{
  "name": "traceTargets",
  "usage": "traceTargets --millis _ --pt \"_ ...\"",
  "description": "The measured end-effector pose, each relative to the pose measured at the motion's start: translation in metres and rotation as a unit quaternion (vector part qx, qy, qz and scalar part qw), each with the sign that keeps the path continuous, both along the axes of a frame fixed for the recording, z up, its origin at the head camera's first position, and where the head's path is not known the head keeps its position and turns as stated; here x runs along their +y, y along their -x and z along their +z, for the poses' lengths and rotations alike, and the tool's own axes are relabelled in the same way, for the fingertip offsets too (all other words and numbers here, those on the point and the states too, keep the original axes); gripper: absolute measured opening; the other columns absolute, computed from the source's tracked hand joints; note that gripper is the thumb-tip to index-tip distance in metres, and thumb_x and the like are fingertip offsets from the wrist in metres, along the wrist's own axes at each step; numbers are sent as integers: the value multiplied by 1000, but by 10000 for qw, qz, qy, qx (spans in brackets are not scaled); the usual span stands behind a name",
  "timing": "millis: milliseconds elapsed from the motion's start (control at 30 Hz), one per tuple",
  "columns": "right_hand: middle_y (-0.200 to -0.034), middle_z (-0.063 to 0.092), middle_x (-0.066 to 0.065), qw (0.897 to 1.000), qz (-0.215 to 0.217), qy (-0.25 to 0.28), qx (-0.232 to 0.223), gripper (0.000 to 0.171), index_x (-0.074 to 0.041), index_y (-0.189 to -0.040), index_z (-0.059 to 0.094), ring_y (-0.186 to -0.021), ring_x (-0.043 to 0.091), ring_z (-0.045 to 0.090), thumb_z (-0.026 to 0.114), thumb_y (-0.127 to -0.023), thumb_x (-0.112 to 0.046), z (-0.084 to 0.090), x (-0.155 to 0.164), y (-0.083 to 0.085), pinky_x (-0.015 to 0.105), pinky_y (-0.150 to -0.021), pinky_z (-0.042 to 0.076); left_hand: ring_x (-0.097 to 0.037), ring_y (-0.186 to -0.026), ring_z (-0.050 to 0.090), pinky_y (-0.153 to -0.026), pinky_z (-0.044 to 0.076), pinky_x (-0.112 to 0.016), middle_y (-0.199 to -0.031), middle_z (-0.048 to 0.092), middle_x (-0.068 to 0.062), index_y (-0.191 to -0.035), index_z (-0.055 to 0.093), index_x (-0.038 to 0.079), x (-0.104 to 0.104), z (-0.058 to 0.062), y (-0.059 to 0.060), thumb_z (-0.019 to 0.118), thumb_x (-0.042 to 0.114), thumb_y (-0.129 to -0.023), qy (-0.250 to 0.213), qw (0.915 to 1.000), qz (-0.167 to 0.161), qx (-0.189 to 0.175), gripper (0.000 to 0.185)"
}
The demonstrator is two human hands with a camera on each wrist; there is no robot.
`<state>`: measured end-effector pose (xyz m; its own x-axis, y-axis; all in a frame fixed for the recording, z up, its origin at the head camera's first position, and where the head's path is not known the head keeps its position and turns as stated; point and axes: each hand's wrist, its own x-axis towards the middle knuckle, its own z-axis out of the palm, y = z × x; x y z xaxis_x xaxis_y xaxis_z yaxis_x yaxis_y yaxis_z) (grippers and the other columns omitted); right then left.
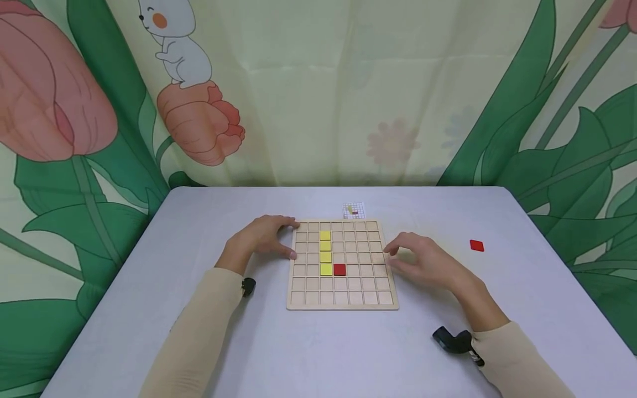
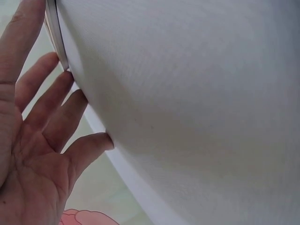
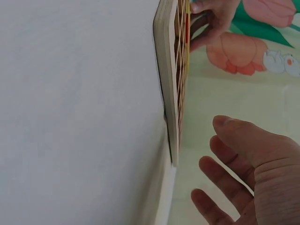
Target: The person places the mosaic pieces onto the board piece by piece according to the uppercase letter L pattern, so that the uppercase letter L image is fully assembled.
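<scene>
A square wooden grid board [image 1: 343, 308] lies flat on the white table. Several yellow square tiles [image 1: 325, 257] form a column in its cells, and one red tile [image 1: 339, 270] sits to the right of the lowest yellow one. My left hand [image 1: 261, 235] touches the board's left side, thumb at the edge and fingertips at the far left corner. At the opposite edge, my right hand [image 1: 428, 260] has its thumb and fingers spread loosely, fingertips close beside the rim. In the right wrist view nothing shows between the right hand's fingers [image 3: 229, 183].
Just beyond the board's far edge lies a small card [image 1: 354, 210] printed with a coloured grid pattern. A loose red tile [image 1: 476, 245] rests on the table [image 1: 438, 210] to the right. Behind the table hangs a patterned curtain [image 1: 318, 99].
</scene>
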<state>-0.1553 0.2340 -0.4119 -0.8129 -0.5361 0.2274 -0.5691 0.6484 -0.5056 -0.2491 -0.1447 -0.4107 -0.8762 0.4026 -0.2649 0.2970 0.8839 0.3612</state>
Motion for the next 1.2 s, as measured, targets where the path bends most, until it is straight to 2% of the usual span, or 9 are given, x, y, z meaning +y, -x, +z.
traceTargets --millis 400,700,933,1033,1200 --pt "-100 63 -6 9989 -268 -57 391 22 -13 -104 66 -96 10 58 72 -83 -10 -7 31 -4 39 -84 50 -21 -137 31 -111 28 -42 -147 39 7 -136 50 32 -1 -3 2 81 60 -58 -11 9999 -139 35 89" --pt "-104 59 -8 9958 -682 -214 576 24 -16 -104 66 -100 14 55 73 -82 -9 -6 57 -8 22 -85 46 -21 -137 31 -112 28 -41 -147 39 6 -135 51 30 0 -1 1 82 58 -59 -34 9998 -161 77 87" --pt "-105 58 -5 9925 -943 -96 772 28 -13 -103 67 -103 13 52 75 -78 -4 -9 79 -11 9 -87 33 -21 -137 31 -112 28 -42 -147 39 6 -136 50 30 -1 -1 0 82 58 -59 4 9998 -173 91 87" --pt "-107 58 -3 9911 -1043 -118 820 30 -12 -105 67 -105 16 51 75 -77 -4 -12 88 -11 12 -88 31 -21 -137 31 -112 28 -42 -147 39 5 -136 50 30 -1 0 0 82 58 -59 44 9998 -184 96 88" --pt "-109 58 3 9897 -1115 -129 887 35 -11 -108 65 -105 24 49 76 -76 -2 -14 101 -10 31 -86 34 -21 -137 31 -111 28 -42 -147 39 5 -136 50 31 -1 -1 1 81 59 -59 32 9998 -190 112 88"
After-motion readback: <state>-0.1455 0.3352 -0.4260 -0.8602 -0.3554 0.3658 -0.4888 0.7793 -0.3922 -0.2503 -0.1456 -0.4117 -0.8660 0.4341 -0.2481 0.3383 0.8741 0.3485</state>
